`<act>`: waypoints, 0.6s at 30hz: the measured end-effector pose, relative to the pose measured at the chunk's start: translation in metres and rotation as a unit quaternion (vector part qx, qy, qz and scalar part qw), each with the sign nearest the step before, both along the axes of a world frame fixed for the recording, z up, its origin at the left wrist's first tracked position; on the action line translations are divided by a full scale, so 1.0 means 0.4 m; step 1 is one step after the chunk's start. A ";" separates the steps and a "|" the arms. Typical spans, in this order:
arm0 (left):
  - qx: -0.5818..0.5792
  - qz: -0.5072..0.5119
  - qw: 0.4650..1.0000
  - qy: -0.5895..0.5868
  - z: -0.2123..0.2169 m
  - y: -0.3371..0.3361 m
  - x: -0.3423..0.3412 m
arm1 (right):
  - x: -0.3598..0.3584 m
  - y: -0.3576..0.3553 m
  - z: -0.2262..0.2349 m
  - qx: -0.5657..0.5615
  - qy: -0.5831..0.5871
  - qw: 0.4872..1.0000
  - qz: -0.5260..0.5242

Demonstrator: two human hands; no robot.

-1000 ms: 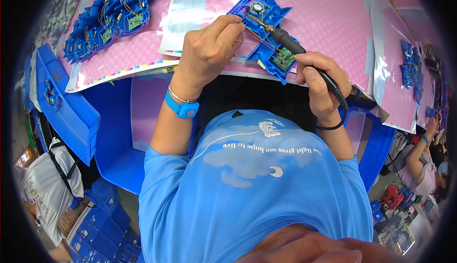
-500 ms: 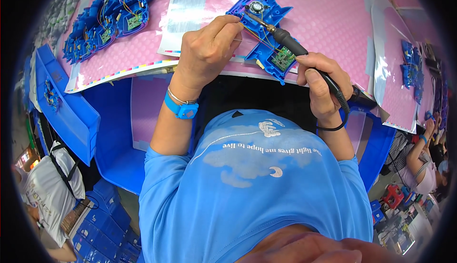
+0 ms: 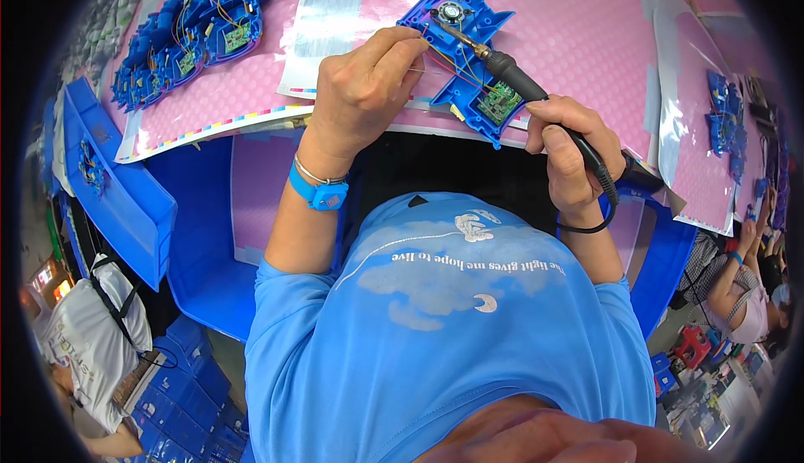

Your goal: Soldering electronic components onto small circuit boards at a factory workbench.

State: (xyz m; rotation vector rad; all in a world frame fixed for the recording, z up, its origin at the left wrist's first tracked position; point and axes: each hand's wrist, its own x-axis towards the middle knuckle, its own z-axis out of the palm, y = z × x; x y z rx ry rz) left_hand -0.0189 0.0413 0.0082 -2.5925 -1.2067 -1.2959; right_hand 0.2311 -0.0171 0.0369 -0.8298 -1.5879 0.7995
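A view looking down from a person's head onto a workbench covered with a pink dotted mat (image 3: 578, 36). The person wears a light blue T-shirt (image 3: 452, 329) that fills the lower middle of the picture, and both bare forearms reach up toward the bench.

The right hand (image 3: 569, 149) is closed around the black handle of a soldering iron (image 3: 511, 74), held like a pen. The iron slants up and to the left, and its metal tip rests on a blue plastic housing (image 3: 456, 40) that lies open on the mat near the bench edge, straight ahead of the person. Inside the housing sit a small green circuit board (image 3: 500, 101), thin coloured wires and a round metal part near its top end.

The left hand (image 3: 364, 90) is curled, thumb and fingertips pinched on a thin strand of solder wire (image 3: 427, 69) that points right toward the housing. The hand rests just beside the housing's left edge, and a blue wrist strap (image 3: 314, 193) circles the left wrist.

At the far left of the mat lies a row of similar blue housings (image 3: 188, 36) with boards and wires showing. A blue plastic bin (image 3: 109, 187) hangs off the bench at the left. At the right edge another person's arm (image 3: 737, 270) is visible, well apart from the work
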 end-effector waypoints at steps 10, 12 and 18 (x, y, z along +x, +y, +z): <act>0.056 -0.003 0.998 -0.040 0.053 -0.020 0.005 | 0.028 -0.014 0.003 -0.009 -0.014 1.000 0.008; 0.040 -0.027 0.998 0.038 0.056 -0.013 0.007 | 0.031 -0.015 0.003 -0.006 -0.015 1.000 0.006; 0.072 -0.034 0.995 0.063 0.032 0.011 0.015 | 0.035 -0.016 0.003 -0.012 -0.012 1.000 0.006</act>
